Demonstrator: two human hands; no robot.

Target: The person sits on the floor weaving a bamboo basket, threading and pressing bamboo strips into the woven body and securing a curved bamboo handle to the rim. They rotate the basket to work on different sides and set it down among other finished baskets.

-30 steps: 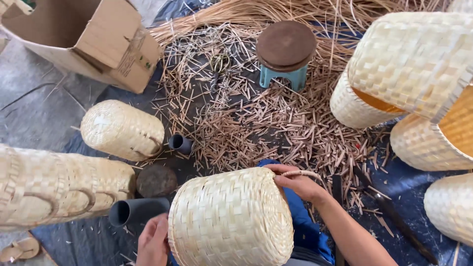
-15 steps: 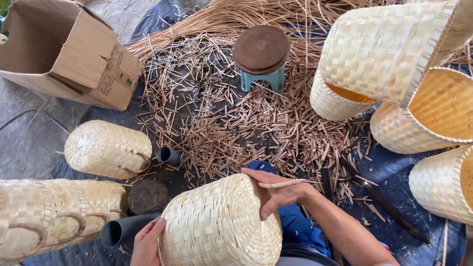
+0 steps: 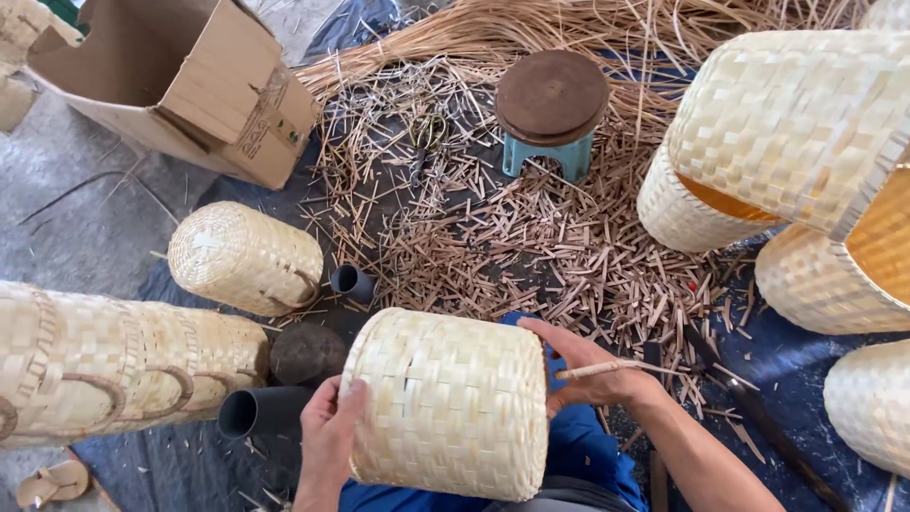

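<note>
A pale woven basket [image 3: 445, 403] rests on my lap, bottom side toward the camera. My left hand [image 3: 330, 436] grips its left wall. My right hand [image 3: 590, 372] presses against its right side and holds a thin cane stick [image 3: 599, 370] between the fingers. My blue trouser leg [image 3: 580, 453] shows under the basket.
Cut cane scraps [image 3: 493, 228] litter the dark floor mat. A small stool [image 3: 552, 106] stands beyond them, a cardboard box [image 3: 180, 81] at far left. Woven baskets are stacked at right [image 3: 787, 123] and lie at left [image 3: 245, 256]. A grey pipe [image 3: 261, 412] lies by my left hand.
The view has tilted downward and shifted right. The basket has turned on my lap, and my right hand has slid from its top rim to its right side, still holding the stick.
</note>
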